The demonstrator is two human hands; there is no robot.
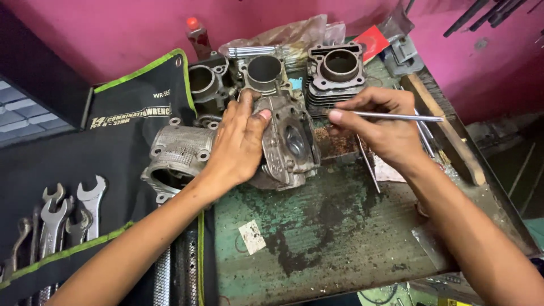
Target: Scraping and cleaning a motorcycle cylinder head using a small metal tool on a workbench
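My left hand [235,144] grips a grimy grey engine cylinder head [286,144] from the top and left, holding it tipped on its side on the worn green workbench [317,226]. The head's round port faces right. My right hand [379,124] pinches a thin metal rod [402,117] that lies level, its tip pointing left at the head. A second cylinder head [173,156] lies just left of my left wrist.
Three cylinder blocks [334,71] stand along the back by the pink wall. A black wrench roll [113,141] with several spanners [68,209] covers the left side. A wooden stick [447,130], another thin rod [368,161] and a paper scrap [251,236] lie on the bench.
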